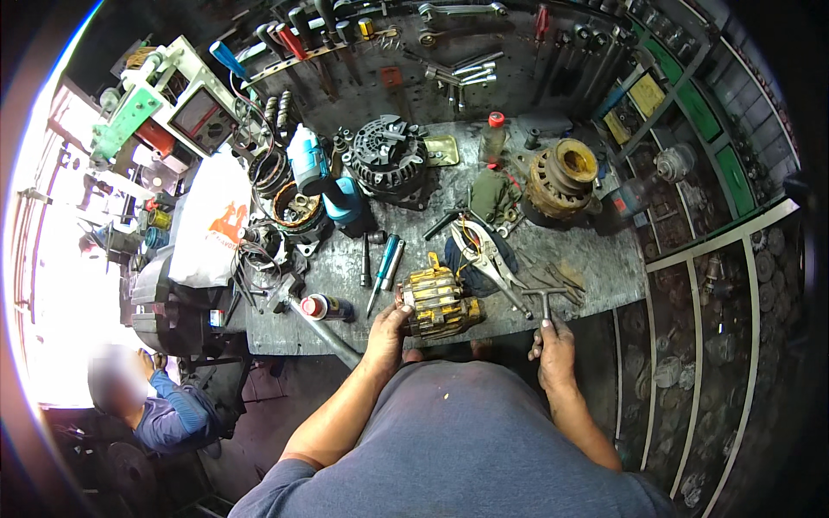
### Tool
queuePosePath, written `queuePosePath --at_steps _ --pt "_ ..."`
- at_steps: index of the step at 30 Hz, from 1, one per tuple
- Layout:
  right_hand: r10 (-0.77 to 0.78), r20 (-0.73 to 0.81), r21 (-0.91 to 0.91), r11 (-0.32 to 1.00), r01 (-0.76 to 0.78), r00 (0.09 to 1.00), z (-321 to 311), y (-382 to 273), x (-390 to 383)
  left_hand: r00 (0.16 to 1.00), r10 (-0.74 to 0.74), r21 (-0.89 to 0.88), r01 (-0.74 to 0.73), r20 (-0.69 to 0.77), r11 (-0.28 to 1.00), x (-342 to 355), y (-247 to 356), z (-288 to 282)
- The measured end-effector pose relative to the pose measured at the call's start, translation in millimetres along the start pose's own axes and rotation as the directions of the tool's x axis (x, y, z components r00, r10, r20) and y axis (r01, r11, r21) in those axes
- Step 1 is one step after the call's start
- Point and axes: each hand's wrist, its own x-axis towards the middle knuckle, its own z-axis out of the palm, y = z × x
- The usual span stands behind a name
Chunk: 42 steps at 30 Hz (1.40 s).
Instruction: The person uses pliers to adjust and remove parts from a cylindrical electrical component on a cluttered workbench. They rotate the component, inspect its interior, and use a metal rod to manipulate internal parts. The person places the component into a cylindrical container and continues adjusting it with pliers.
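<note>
Head view: left hand (386, 331) closes its fingers on the near-left side of a grimy yellow alternator (439, 304) lying at the front edge of the grey workbench (596, 263) — right hand (553, 344) grips the shaft of a T-handle wrench (545, 299) held upright just to the right. Locking pliers (485, 255) lie on a dark cloth behind the alternator, two screwdrivers (386, 265) to its left — a black alternator (391, 161) sits well back.

There is only one view, from a camera on the person's head. It looks steeply down over the chest to the workbench (596, 259) in front, at close range. The wide fisheye lens bends the straight edges near the rim. The person's forearms enter from the lower edge, and the tool wall (484, 43) is at the top.
</note>
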Motion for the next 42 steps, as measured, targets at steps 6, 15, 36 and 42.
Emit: queuePosePath --at_steps 6,15,36,42 --pt "0.016 0.064 -0.038 0.999 -0.014 0.998 2.9 -2.9 10.3 0.989 0.095 0.174 -0.075 -0.109 0.982 7.7 -1.0 20.1" --pt "-0.193 0.224 -0.018 0.979 0.203 0.955 5.4 -7.2 10.1 0.993 -0.068 -0.349 0.098 0.097 0.932 15.7 -15.6 -4.7" --pt "-0.201 0.159 0.012 0.979 0.201 0.967 -3.6 3.4 6.6 0.921 -0.378 -0.244 0.390 0.096 0.888 73.9 -11.3 -2.2" --pt "-0.159 0.152 -0.011 0.987 0.162 0.976 -12.1 2.4 10.3 0.978 -0.015 0.180 0.054 -0.210 0.982 74.4 2.4 -5.9"
